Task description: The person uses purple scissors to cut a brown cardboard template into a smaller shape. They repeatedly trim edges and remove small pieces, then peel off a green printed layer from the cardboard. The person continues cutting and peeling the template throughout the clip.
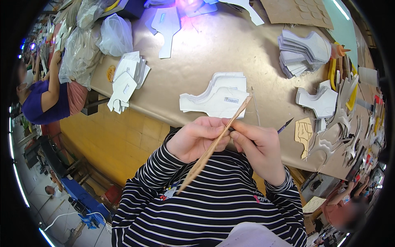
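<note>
A thin tan piece (201, 163), seen nearly edge-on, slants up from my striped shirt to the table's front edge. My left hand (200, 139) is closed on its middle, thumb on top. My right hand (260, 149) pinches the same piece with thumb and fingertips; a small dark bit shows there, too hidden to name. From behind my right hand sticks a slim purple tool with a dark pointed tip (285, 125); whether I hold it or it lies on the table I cannot tell. Just beyond my hands lies a stack of white cut-out shoe-upper-like pieces (218, 94).
More white stacks lie at the table's left (128, 78) and right (306, 51), with an orange-tipped bottle (340, 50) and a tan patterned template (303, 133). Plastic bags (116, 35) sit at the far left. A person in purple (47, 99) is on the left.
</note>
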Motion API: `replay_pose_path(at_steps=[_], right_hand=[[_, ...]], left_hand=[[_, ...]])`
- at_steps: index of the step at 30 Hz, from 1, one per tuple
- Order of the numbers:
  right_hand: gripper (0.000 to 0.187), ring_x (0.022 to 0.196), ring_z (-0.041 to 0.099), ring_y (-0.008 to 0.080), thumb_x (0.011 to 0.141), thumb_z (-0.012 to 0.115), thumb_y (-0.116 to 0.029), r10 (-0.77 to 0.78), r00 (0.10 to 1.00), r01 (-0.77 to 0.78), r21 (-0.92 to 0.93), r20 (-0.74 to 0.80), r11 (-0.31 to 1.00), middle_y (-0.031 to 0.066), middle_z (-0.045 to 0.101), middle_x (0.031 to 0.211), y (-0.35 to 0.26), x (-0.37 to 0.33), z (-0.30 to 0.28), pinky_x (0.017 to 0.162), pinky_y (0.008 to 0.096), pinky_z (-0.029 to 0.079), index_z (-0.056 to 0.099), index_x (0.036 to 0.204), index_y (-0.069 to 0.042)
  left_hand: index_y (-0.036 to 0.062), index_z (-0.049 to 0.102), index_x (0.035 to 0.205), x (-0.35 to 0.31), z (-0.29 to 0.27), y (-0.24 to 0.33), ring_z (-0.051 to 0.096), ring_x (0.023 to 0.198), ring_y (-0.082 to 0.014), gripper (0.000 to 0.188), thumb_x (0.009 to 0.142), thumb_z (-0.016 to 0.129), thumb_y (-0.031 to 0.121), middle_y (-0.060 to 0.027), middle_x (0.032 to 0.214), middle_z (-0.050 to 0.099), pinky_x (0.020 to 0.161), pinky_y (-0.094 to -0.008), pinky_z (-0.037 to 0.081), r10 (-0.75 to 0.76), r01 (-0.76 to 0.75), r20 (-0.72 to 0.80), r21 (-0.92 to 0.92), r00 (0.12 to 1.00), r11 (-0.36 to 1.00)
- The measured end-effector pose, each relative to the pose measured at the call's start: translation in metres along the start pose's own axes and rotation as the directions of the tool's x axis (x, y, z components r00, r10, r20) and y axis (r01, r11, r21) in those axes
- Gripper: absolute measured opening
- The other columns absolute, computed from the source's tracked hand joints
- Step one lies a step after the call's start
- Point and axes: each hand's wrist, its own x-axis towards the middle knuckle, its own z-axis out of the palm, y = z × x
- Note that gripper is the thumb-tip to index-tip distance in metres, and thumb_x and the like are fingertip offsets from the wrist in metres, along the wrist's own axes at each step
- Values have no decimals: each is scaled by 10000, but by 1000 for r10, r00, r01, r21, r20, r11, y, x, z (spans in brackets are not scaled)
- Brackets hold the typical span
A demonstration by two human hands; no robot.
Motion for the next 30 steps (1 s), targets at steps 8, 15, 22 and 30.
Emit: replay_pose_path(at_steps=[8,15,22,30], right_hand=[[227,575,572,143,915,566,4,-20,996,28,97,-83,995,102,601,704,-1,-4,7,529,252,435,619,1127,62],[192,595,510,73,945,537,-5,95,976,-39,273,-194,961,43,588,728,-4,-10,15,531,202,398,612,1099,82],[166,582,504,67,935,556,-8,145,959,-37,398,-245,917,36,585,710,-2,-9,22,522,194,389,628,1055,81],[145,545,531,92,893,594,13,-42,998,47,107,-44,993,62,588,664,-3,0,-7,502,223,402,647,1007,87]], left_hand=[[-72,536,1207,-1,22,-5,637,858,-110,311,977,524,136,-93,1006,650,778,-230,517,233,-204,-48,336,971,919],[-40,594,1041,2,30,-10,594,838,-62,178,965,564,119,-46,966,635,751,-208,490,302,-229,-100,446,948,865],[-62,577,1113,1,30,-10,626,892,-124,222,965,543,100,-100,1000,649,798,-242,508,281,-197,-116,470,953,861],[-31,593,1120,-2,31,-2,610,782,-63,270,983,554,198,-39,914,639,706,-199,511,198,-165,-74,321,977,933]])
